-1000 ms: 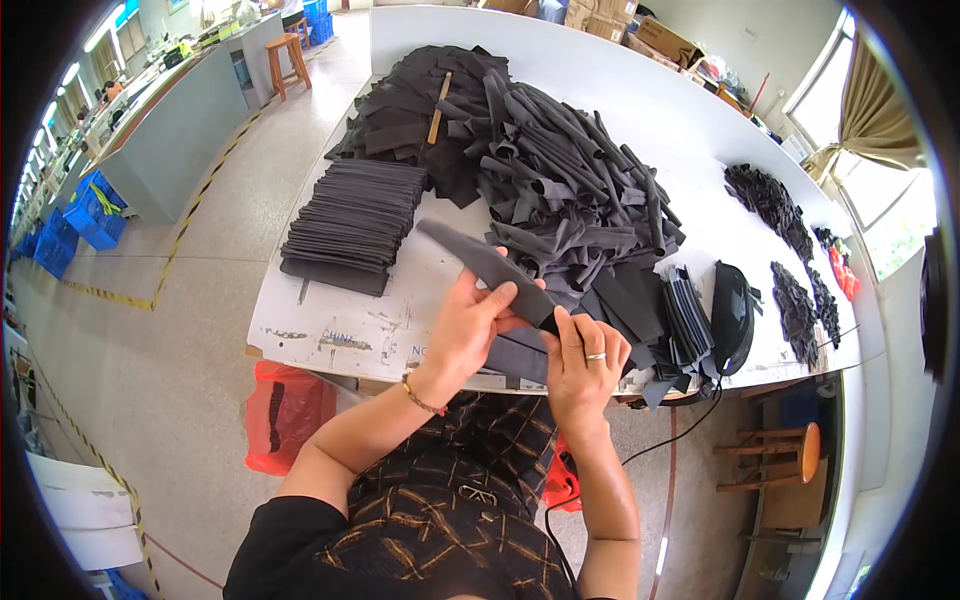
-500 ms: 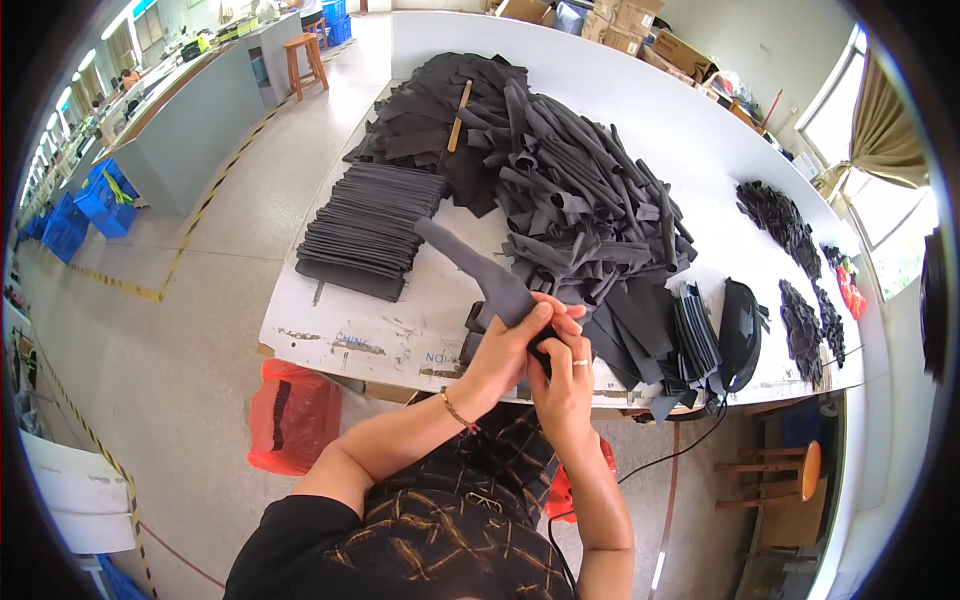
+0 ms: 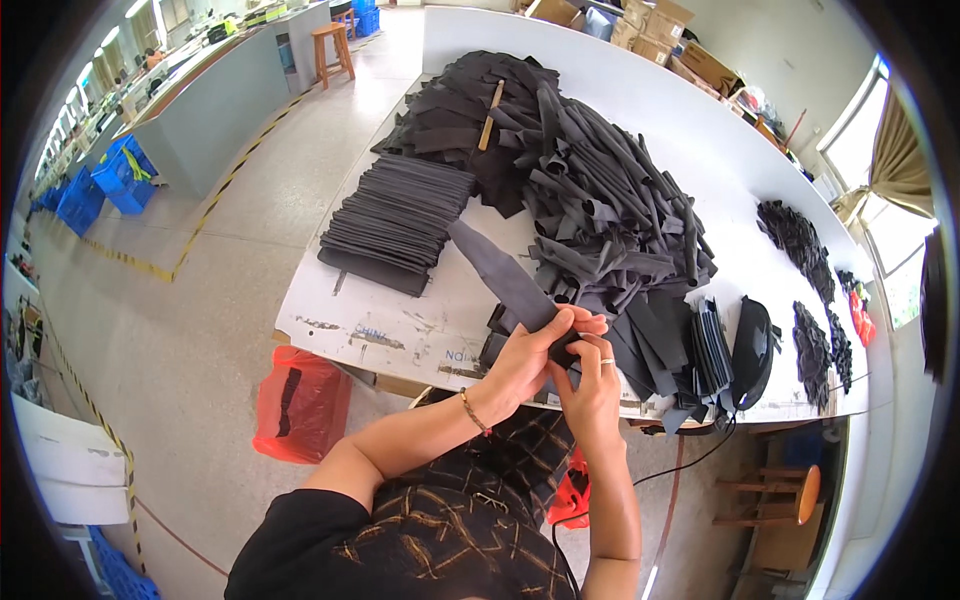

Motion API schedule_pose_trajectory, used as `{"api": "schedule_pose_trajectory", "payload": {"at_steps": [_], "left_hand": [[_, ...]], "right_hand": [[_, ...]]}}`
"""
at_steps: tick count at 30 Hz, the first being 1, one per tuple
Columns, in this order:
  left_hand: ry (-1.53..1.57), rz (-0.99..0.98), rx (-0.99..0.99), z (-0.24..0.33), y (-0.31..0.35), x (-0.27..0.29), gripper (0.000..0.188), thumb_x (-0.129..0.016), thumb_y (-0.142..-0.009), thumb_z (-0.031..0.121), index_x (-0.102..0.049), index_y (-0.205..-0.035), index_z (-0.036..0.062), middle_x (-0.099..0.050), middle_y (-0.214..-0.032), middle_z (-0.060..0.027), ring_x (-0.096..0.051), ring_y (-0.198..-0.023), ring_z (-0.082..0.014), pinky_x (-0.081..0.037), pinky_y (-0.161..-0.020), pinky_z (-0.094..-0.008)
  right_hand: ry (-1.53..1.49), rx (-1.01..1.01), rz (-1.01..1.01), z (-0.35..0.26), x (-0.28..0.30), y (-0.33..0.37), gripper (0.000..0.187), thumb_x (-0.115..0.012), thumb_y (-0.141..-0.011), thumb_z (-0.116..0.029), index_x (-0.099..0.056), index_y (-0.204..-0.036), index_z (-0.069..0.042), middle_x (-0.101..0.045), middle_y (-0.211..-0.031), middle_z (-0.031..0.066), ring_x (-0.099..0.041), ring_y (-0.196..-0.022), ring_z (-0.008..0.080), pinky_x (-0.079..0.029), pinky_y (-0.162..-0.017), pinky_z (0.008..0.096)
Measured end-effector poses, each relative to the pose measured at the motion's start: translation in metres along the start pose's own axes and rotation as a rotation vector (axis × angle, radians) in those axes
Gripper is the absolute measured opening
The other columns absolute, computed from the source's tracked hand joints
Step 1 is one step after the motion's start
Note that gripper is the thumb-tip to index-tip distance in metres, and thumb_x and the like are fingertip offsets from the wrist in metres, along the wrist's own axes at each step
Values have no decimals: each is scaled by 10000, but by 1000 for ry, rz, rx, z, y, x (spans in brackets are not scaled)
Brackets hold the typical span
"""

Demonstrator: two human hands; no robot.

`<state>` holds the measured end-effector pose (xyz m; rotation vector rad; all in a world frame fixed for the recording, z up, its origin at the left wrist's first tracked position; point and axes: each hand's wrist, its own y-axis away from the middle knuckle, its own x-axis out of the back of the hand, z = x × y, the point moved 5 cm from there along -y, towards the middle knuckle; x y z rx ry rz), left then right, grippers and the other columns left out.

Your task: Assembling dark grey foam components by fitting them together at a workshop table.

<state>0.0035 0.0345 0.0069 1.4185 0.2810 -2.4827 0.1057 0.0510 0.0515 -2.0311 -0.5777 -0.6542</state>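
A dark grey fabric strip [image 3: 503, 275] is held over the table's near edge, its flat free end pointing away to the upper left. My left hand [image 3: 530, 358] pinches it between thumb and fingers. Close against it, my right hand [image 3: 592, 392], with a ring on one finger, grips the near end with bent fingers. Exactly how that end is folded is hidden by the fingers. Beyond the strip's tip lies a neat row of folded dark pieces [image 3: 395, 225]. A large loose heap of similar strips [image 3: 625, 205] spreads behind my hands.
On the white table [image 3: 335, 315], a wooden stick [image 3: 490, 115] rests on the heap. A black pouch [image 3: 752, 352] stands at the right by a small upright stack [image 3: 711, 348]. Small dark piles [image 3: 795, 235] lie farther right. A red plastic bag [image 3: 300, 405] sits below the front edge.
The view has shifted, so the table sits farther right in the picture. The strip's free part now looks flatter and straighter. Both hands keep hold of it.
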Motion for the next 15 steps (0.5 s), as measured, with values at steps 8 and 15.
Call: {"api": "schedule_pose_trajectory", "payload": {"at_steps": [8, 15], "left_hand": [[-13, 2, -193, 43, -10, -5, 274, -517, -1018, 229, -581, -1147, -4, -682, -1013, -145, -658, -1030, -277, -510, -946, -402], [25, -92, -224, 21, -1, -15, 288, -543, -999, 273, -588, -1129, 20, -687, -912, -109, -677, -1008, -324, -485, -988, -443]], "right_hand": [[111, 183, -66, 3, 23, -1, 252, -709, -727, 74, -575, -924, -9, -570, -982, 137, -592, -795, 315, -501, -669, 410], [31, 290, 57, -1, 23, -6, 236, -707, -734, 73, -583, -914, -16, -594, -952, 136, -601, -747, 337, -501, -620, 406]]}}
